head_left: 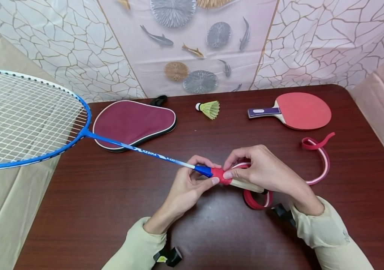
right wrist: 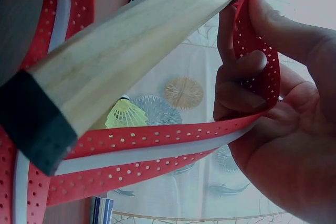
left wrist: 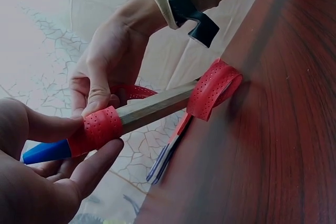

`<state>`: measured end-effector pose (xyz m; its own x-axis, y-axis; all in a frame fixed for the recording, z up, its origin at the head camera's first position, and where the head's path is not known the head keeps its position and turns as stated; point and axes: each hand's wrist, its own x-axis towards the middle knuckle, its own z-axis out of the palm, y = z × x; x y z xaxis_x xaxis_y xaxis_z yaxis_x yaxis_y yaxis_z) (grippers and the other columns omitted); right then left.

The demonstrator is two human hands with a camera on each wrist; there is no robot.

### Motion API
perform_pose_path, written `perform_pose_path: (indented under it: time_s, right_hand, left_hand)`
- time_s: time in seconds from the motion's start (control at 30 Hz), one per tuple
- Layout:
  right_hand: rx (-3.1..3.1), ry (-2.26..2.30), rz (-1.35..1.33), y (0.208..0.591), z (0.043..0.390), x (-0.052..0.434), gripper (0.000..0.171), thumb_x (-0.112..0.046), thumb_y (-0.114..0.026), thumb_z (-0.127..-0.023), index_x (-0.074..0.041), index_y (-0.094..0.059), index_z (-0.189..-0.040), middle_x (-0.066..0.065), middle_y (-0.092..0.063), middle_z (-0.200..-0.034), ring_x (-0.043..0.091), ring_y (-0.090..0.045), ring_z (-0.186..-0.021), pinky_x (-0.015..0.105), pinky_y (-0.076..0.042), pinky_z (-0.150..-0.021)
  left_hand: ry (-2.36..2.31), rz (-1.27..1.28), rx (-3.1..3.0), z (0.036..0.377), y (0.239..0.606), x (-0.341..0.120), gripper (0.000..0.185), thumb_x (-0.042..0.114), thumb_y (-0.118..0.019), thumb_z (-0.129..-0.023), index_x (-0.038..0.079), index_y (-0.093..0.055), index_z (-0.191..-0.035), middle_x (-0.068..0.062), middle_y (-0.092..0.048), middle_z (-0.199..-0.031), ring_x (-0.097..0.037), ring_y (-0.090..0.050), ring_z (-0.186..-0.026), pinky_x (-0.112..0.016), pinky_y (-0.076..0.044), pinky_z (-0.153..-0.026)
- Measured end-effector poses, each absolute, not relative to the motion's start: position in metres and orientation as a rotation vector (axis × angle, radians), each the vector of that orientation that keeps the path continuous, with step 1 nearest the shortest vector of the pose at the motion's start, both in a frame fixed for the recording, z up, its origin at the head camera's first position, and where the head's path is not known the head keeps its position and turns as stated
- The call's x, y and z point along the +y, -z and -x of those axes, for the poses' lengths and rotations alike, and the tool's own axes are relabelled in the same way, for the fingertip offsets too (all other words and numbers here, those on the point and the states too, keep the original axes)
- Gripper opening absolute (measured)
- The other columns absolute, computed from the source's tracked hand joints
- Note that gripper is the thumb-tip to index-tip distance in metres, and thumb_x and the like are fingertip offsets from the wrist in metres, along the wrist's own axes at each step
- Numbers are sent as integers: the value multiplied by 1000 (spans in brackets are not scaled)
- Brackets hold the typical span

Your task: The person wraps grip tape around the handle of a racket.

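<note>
A blue and white badminton racket (head_left: 149, 153) spans the head view, its strung head at the left. My left hand (head_left: 185, 187) holds it between thumb and fingers where the blue cone (left wrist: 47, 152) meets the handle. Red perforated grip tape (left wrist: 97, 129) is wound round that top part of the handle. Below the winding, the pale wooden handle (right wrist: 142, 51) is bare down to its black end cap (right wrist: 37, 121). My right hand (head_left: 266, 168) pinches the tape beside the winding. From there the tape trails past the handle's end in a loop and onto the table.
On the brown table (head_left: 87, 210), a maroon paddle case (head_left: 131, 122), a yellow shuttlecock (head_left: 209, 109) and a red table tennis paddle (head_left: 306, 111) lie along the back. The tape's curled tail (head_left: 325, 165) lies at the right. Patterned cloth (head_left: 198, 45) hangs behind.
</note>
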<state>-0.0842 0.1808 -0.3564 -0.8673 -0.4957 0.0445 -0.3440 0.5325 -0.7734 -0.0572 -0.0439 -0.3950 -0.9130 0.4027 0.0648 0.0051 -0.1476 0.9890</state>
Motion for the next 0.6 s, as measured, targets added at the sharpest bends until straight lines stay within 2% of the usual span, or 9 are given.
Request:
perform_pose_path:
  time_s: [0.43, 0.6]
  right_hand:
    - [2564, 1297, 794, 362, 86, 178, 18, -16, -83, -79, -26, -69, -83, -13, -66, -76, 9, -61, -69, 25, -48, -59]
    - [2580, 1290, 808, 363, 85, 176, 21, -16, -84, -78, -27, -67, -81, -14, -65, -74, 7, -60, -67, 25, -49, -59]
  left_hand:
    - [-2201, -460, 1863, 56, 398, -41, 38, -8, -71, -85, 1, -46, -112, -16, -67, -118, -29, -66, -104, -37, -54, -88]
    - [-2222, -466, 1837, 57, 400, -39, 42, -5, -76, -82, 3, -46, -111, -14, -62, -118, -29, -64, -102, -39, -54, -88]
